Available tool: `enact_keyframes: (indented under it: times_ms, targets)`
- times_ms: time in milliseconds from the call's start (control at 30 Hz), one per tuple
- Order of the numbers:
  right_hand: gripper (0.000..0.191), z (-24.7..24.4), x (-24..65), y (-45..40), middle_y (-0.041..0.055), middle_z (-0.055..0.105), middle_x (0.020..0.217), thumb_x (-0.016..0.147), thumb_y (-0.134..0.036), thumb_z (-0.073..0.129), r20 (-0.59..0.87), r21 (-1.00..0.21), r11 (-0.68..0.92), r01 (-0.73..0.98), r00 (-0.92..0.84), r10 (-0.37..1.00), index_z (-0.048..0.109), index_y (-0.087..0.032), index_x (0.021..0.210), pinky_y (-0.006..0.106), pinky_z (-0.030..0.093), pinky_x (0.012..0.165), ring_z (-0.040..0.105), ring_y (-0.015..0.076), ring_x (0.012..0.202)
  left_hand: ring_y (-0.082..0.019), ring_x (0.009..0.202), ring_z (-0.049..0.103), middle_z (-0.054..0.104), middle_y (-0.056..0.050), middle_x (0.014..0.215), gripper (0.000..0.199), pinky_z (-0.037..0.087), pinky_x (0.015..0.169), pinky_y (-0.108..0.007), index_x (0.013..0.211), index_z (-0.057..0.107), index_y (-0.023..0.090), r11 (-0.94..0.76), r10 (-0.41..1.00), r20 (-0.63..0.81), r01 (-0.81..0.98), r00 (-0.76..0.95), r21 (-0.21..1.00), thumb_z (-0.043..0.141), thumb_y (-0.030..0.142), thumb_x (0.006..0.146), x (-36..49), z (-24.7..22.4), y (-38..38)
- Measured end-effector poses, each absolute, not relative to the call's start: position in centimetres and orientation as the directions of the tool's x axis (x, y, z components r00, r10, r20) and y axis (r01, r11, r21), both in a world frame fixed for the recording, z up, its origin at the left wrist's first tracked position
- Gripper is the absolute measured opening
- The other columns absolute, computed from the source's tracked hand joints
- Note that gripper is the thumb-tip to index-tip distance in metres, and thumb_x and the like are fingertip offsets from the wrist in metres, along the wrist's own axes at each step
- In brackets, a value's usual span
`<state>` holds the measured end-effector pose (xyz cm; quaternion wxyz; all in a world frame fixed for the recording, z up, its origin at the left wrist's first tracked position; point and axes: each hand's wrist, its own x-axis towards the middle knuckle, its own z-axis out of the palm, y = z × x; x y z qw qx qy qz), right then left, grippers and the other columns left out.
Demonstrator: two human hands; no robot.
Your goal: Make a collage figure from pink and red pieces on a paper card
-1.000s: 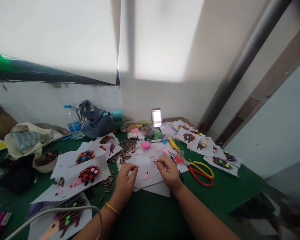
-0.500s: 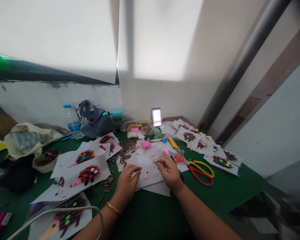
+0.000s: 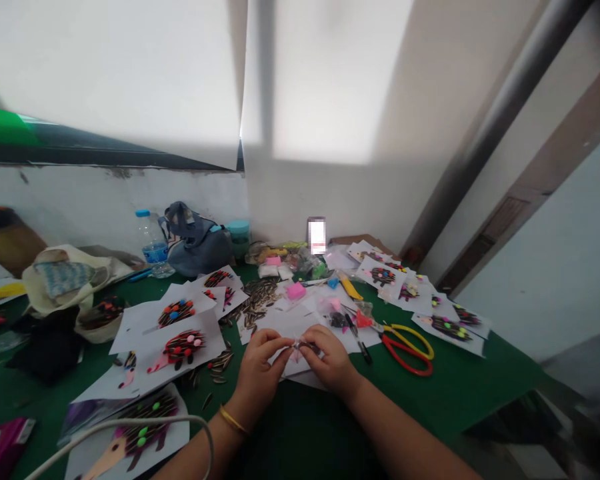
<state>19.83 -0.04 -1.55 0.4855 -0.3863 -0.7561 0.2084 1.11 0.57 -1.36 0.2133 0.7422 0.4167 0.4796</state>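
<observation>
Small piece (image 3: 297, 344), too blurred to identify, is being held low in the center of the frame, above white paper (image 3: 283, 320) lying on a green tablecloth (image 3: 430, 400). The right hand (image 3: 333, 363) is pinching it, thumb and forefinger nearly closed. The left hand (image 3: 261, 365) is bringing its thumb and forefinger close together just beside it; whether these fingertips are also gripping the piece cannot be told. A yellow bracelet (image 3: 234, 420) is circling the left wrist. A pink patch (image 3: 295, 358) is showing on the paper beneath the fingers.

Right of the hands, a black pen (image 3: 359, 339) and red-and-yellow scissors (image 3: 407, 360) are lying near each other. Sunflower seeds (image 3: 256, 297) are sitting in a heap left of center, near a pink lump (image 3: 296, 291). Hedgehog pictures (image 3: 184, 345) are spreading across both sides of the table, while a water bottle (image 3: 155, 252) is standing beside a blue bag (image 3: 197, 250) at center left.
</observation>
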Motion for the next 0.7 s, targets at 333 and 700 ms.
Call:
enact_keyframes:
  times_ms: [333, 700]
  targets:
    - [0.01, -2.9, 19.1, -0.2, 0.0007, 0.062, 0.077, 0.091, -0.03, 0.058, 0.413, -0.857, 0.436, 0.273, -0.142, 0.9, 0.061, -0.022, 0.086, 0.028, 0.047, 0.07, 0.059, 0.0156, 0.073, -0.021, 0.083, 0.062, 0.066, -0.005, 0.087, 0.015, 0.051, 0.077, -0.036, 0.087, 0.076, 0.025, -0.534, 0.838, 0.503, 0.511, 0.213, 0.673, 0.063, 0.032, 0.085, 1.4, -1.9, 0.6]
    - [0.011, -2.3, 19.0, -0.5, 0.0004, 0.062, 0.076, 0.091, -0.03, 0.058, 0.408, -0.879, 0.427, 0.214, -0.127, 0.904, 0.061, -0.022, 0.085, 0.027, 0.049, 0.069, 0.061, 0.015, 0.072, -0.022, 0.086, 0.059, 0.064, -0.005, 0.087, 0.015, 0.044, 0.08, -0.036, 0.085, 0.068, 0.022, -0.615, 0.737, 0.626, 0.636, 0.255, 0.466, 0.056, 0.028, 0.091, 1.2, -0.5, -0.1]
